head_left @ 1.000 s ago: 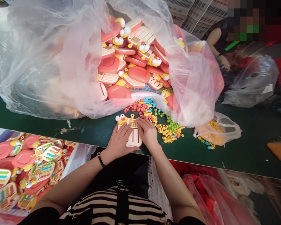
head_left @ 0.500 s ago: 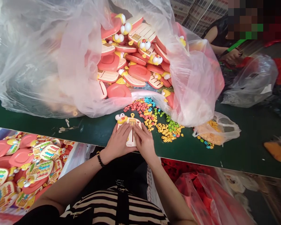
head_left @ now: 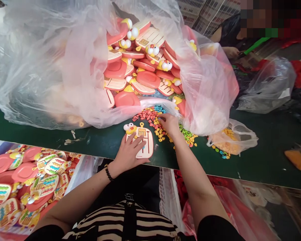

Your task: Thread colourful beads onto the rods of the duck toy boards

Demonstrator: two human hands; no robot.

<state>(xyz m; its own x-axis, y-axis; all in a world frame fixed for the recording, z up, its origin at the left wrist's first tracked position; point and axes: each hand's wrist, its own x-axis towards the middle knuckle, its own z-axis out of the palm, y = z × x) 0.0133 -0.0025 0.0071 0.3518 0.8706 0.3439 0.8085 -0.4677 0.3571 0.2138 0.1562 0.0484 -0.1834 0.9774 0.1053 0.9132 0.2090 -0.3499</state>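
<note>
Toy board [head_left: 147, 144] lies flat on the green table [head_left: 97, 147], under the left hand [head_left: 127, 154], which is spread open on it. The right hand [head_left: 169, 124] has its fingertips [head_left: 160, 117] drawn narrow at the heap of coloured beads [head_left: 147, 115]; whether they hold one cannot be told. Beyond, pink boards [head_left: 147, 78] fill a clear plastic bag [head_left: 40, 73].

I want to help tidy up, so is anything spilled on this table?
Yes. Loose coloured plastic beads lie in heaps on the green table, right by the right hand. A few more sit outside the small clear bag, so they look spilled.
</note>
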